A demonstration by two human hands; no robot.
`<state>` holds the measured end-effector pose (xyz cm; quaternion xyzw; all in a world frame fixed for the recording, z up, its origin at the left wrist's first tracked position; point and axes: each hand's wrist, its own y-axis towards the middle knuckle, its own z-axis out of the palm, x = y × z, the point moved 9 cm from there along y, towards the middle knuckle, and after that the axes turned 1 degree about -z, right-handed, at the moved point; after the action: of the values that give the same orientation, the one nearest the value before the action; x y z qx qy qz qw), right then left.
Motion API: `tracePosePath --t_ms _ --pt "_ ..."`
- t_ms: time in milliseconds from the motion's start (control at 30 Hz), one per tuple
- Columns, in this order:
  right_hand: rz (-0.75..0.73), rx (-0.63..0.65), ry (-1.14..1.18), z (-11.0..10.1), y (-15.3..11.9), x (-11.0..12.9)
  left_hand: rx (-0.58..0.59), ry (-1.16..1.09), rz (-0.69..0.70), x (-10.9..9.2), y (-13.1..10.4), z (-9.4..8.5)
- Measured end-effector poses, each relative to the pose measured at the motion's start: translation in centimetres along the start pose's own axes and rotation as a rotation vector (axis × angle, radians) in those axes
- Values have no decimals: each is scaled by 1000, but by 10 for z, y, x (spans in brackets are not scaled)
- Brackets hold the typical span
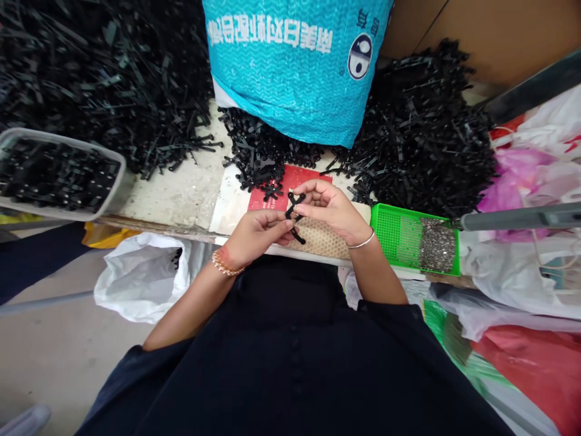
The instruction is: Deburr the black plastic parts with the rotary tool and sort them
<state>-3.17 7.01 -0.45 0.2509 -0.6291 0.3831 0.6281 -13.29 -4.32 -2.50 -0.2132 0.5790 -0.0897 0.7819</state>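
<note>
A small black plastic part (294,213) sits pinched between both hands just above the near edge of the workbench (181,194). The left hand (258,233) closes its fingertips on the lower end; the right hand (329,206) curls around the upper end. Under them lie a honeycomb pad (324,239) and a red card (290,181). Heaps of black parts (417,145) crowd the pale surface, beside a green tray (394,233), a clear tub (115,181) and a blue sack (295,66).

A small black plastic part (294,213), crossed strips, is pinched upright between both hands' fingertips above the table edge.
</note>
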Motion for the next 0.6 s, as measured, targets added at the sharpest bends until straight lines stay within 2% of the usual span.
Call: tracePosePath --t_ms 300,600 --pt "-16 -56 21 -2 0 -6 -28 -89 -48 3 -1 -3" --pt "0 -57 117 6 5 -18 4 -106 -73 3 0 -3"
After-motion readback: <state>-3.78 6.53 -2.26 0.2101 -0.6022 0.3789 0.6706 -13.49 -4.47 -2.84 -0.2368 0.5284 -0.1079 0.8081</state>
